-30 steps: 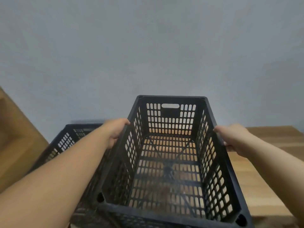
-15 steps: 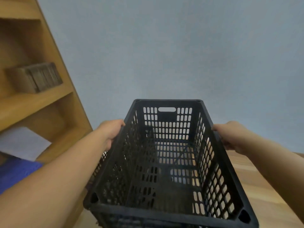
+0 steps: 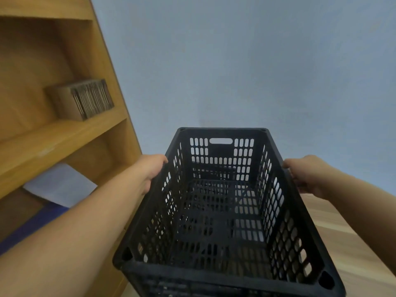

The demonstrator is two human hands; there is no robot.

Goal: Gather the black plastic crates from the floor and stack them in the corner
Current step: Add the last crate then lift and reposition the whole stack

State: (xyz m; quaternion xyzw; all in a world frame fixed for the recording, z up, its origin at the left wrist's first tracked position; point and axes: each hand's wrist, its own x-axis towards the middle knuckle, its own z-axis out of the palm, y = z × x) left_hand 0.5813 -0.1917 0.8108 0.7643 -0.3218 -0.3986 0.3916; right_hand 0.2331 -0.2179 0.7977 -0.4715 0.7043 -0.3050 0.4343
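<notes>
Head view shows a black plastic crate (image 3: 225, 211) held up between both hands, open top toward the camera (another black crate shows dimly through its slotted floor). Left hand (image 3: 150, 172) grips its left rim; right hand (image 3: 304, 176) curls round its right rim. Beyond the left hand stands a wooden shelf unit (image 3: 64, 133) bearing a cardboard stack (image 3: 83, 99).

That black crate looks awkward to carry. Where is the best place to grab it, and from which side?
By the top rim of its two long sides, one hand from each side. The crate is long and narrow with a thick rim all round, so gripping about halfway along likely keeps it level. That is how the left hand and right hand hold it here. The end wall's slot handle is another option.
</notes>
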